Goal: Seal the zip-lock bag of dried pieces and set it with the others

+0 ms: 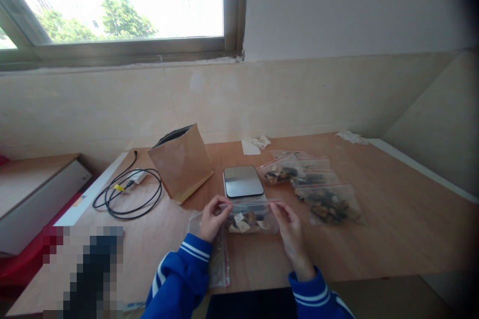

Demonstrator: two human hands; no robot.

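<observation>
Blue sleeves with white stripes frame the bottom of the view. Both hands pinch the top strip of a small clear bag (250, 218), one at each end: left hand (212, 219) at the left corner, right hand (289, 224) at the right corner. Hands are apart, fingers closed on the red zip line, bag stretched flat between them (grip at both ends keeps the seal line straight and taut). Bag holds dark and pale chunks plus a small white label; it sits just above the worktop (392, 219) near its front edge, directly in front of the scale (243, 181).

A second, flatter clear bag (219, 264) lies under the left wrist, partly over the worktop's edge.

Right of the scale: filled bags (318, 189) with red zip strips, overlapping in a loose row, all lying flat. Left of the scale: brown paper pouch (182, 162) standing, mouth open. Further left, a coiled black cable (129, 192). Crumpled tissue (260, 141) by the back wall.
</observation>
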